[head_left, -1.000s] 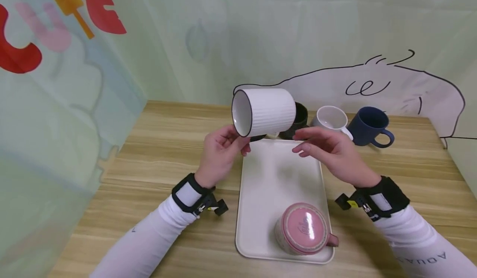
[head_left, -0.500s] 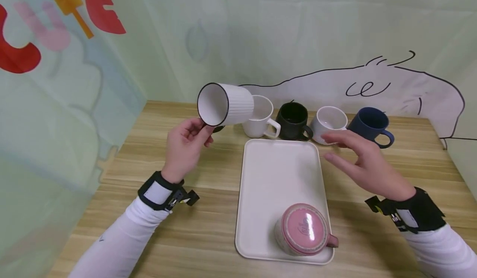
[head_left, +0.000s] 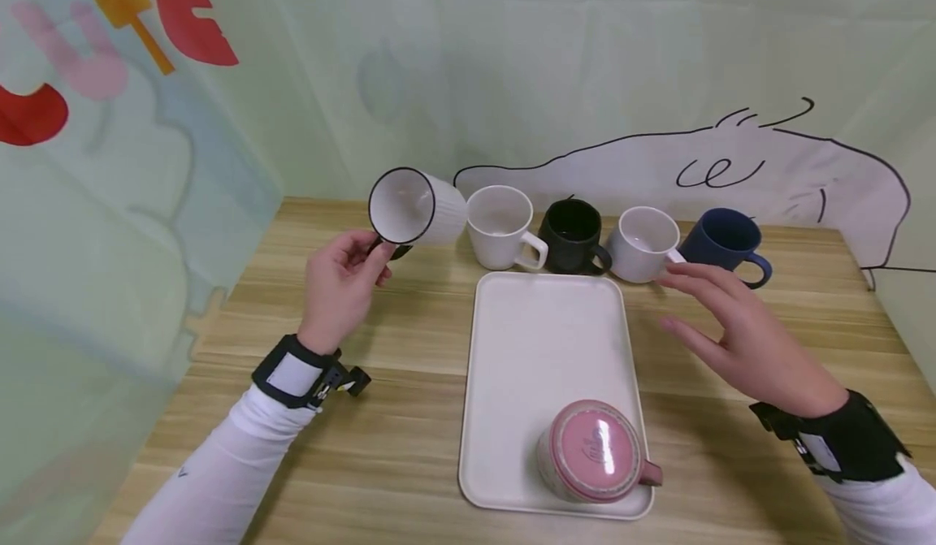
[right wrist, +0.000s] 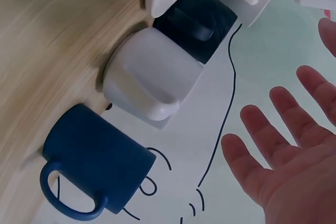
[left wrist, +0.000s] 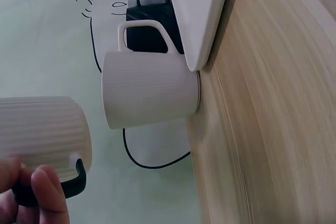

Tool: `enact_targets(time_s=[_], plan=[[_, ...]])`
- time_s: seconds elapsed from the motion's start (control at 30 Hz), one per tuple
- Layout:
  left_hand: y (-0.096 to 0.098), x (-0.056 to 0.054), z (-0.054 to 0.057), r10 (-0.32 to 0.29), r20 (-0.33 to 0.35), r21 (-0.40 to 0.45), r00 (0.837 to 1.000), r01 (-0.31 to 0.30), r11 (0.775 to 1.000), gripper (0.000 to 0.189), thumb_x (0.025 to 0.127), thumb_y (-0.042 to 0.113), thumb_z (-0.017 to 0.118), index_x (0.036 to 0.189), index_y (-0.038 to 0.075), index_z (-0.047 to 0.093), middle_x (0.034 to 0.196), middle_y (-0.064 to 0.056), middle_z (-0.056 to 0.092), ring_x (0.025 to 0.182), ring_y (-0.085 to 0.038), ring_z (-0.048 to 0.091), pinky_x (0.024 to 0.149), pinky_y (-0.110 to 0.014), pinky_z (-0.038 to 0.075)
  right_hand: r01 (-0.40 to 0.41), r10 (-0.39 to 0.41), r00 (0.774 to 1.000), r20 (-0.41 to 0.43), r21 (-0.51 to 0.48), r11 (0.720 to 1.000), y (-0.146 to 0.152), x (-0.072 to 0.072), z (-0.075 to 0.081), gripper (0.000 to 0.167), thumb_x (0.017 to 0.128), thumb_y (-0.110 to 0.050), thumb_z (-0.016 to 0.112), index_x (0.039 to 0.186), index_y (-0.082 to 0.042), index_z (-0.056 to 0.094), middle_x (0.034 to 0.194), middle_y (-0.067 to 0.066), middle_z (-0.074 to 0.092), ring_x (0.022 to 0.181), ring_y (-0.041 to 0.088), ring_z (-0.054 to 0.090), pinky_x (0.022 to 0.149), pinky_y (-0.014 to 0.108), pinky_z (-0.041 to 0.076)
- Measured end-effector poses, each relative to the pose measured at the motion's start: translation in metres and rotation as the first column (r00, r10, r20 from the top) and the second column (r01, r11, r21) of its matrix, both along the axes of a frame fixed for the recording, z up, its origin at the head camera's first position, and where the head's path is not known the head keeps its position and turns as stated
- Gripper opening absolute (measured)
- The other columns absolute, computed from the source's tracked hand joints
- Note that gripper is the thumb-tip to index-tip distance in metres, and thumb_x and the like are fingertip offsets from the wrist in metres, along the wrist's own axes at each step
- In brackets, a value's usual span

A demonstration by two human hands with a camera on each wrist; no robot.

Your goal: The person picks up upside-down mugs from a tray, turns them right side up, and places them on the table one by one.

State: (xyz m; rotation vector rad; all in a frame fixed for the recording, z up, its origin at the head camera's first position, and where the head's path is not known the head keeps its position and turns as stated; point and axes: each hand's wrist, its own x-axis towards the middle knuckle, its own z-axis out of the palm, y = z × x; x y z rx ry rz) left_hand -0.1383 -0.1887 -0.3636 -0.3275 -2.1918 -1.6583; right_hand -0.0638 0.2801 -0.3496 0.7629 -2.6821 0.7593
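Observation:
My left hand (head_left: 340, 289) holds a white ribbed mug (head_left: 448, 214) by its black handle (left wrist: 73, 184), above the table's back left. The mug is tipped on its side, its black-rimmed mouth turned left and toward me. Fingers and thumb pinch the handle, as the left wrist view shows. My right hand (head_left: 753, 338) hovers with fingers extended and holds nothing, in front of a small white mug (head_left: 636, 248) and a navy mug (head_left: 720, 240). A pink mug (head_left: 595, 452) stands upside down at the near right corner of a white tray (head_left: 541, 350), its handle pointing right.
Along the back of the wooden table (head_left: 417, 415), a white mug (head_left: 497, 228) and a black mug (head_left: 570, 236) stand upright in a row with the small white and navy ones. A printed cloth backdrop (head_left: 585, 66) rises behind and at the left.
My left hand has carried the ribbed mug left, away from above the tray's far end, turning its mouth more toward me. The right hand has drawn away to the right.

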Motion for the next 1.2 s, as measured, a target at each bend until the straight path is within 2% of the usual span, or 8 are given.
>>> enact_targets(time_s=[0.13,0.2,0.27,0.5,0.83,0.97,1.1,1.2], plan=[[-0.005,-0.003,0.0,0.04,0.011,-0.072,0.999,-0.039,0.997,0.017,0.102,0.005,0.072,0.105,-0.011,0.071,0.092,-0.026,0.073,0.065,-0.009,0.066,0.059,-0.018,0.055,0.017,-0.017,1.0,-0.019,0.047,0.999,0.004,0.004,-0.004,0.072,0.08,-0.005,0.093,0.145,-0.01,0.063,0.156,0.015,0.051,0.141,0.038,0.048,0.118,0.034,0.042],[-0.008,-0.004,0.0,0.063,0.02,-0.106,0.998,-0.06,0.993,0.018,0.102,0.007,0.072,0.106,-0.01,0.071,0.091,-0.025,0.073,0.064,-0.009,0.066,0.057,-0.018,0.055,0.013,-0.011,1.0,-0.028,0.069,0.998,0.006,0.005,-0.007,0.076,0.08,-0.009,0.093,0.148,-0.012,0.061,0.159,0.015,0.048,0.143,0.039,0.047,0.112,0.054,0.046],[-0.01,-0.007,-0.002,0.084,0.031,-0.135,0.996,-0.079,0.988,0.018,0.102,0.009,0.073,0.106,-0.009,0.072,0.09,-0.024,0.074,0.063,-0.01,0.066,0.056,-0.018,0.054,0.005,-0.002,0.999,-0.036,0.082,0.997,0.008,0.005,-0.009,0.079,0.079,-0.011,0.094,0.15,-0.013,0.059,0.161,0.015,0.046,0.144,0.041,0.046,0.106,0.064,0.046],[-0.011,-0.017,-0.009,0.126,0.084,-0.207,0.988,-0.106,0.973,0.022,0.103,0.016,0.074,0.108,-0.005,0.073,0.088,-0.021,0.075,0.065,-0.027,0.07,0.054,-0.018,0.053,-0.005,0.007,1.0,-0.018,0.084,0.996,0.01,0.01,-0.016,0.084,0.081,-0.012,0.093,0.155,-0.016,0.054,0.163,0.016,0.043,0.147,0.044,0.041,0.11,0.07,0.041],[-0.005,-0.031,-0.021,0.163,0.141,-0.282,0.977,-0.118,0.952,0.021,0.103,0.013,0.072,0.111,-0.007,0.072,0.089,-0.023,0.074,0.069,-0.04,0.072,0.051,-0.017,0.05,-0.022,0.026,0.999,-0.039,0.088,0.996,0.012,0.014,-0.023,0.076,0.087,-0.022,0.09,0.154,-0.014,0.055,0.165,0.016,0.042,0.148,0.047,0.039,0.115,0.069,0.036],[-0.001,-0.034,-0.023,0.165,0.176,-0.301,0.971,-0.106,0.948,0.023,0.104,0.014,0.071,0.112,-0.007,0.071,0.094,-0.022,0.074,0.071,-0.041,0.073,0.052,-0.017,0.051,-0.04,0.048,0.995,-0.084,0.098,0.994,0.013,0.013,-0.029,0.066,0.101,-0.049,0.072,0.153,-0.013,0.056,0.165,0.015,0.042,0.147,0.048,0.04,0.116,0.069,0.035],[0.003,-0.036,-0.026,0.158,0.202,-0.313,0.967,-0.089,0.946,0.023,0.105,0.015,0.07,0.113,-0.007,0.07,0.097,-0.021,0.073,0.071,-0.04,0.074,0.053,-0.018,0.05,-0.048,0.06,0.993,-0.104,0.119,0.992,0.013,0.013,-0.034,0.074,0.103,-0.066,0.05,0.152,-0.011,0.057,0.165,0.017,0.041,0.147,0.05,0.039,0.119,0.068,0.031],[0.005,-0.037,-0.029,0.153,0.213,-0.317,0.965,-0.08,0.945,0.024,0.105,0.016,0.07,0.113,-0.006,0.071,0.097,-0.02,0.073,0.071,-0.038,0.074,0.052,-0.018,0.049,-0.049,0.06,0.995,-0.083,0.132,0.99,0.014,0.013,-0.037,0.069,0.103,-0.055,0.066,0.154,-0.011,0.055,0.166,0.019,0.039,0.149,0.05,0.036,0.123,0.065,0.025]])
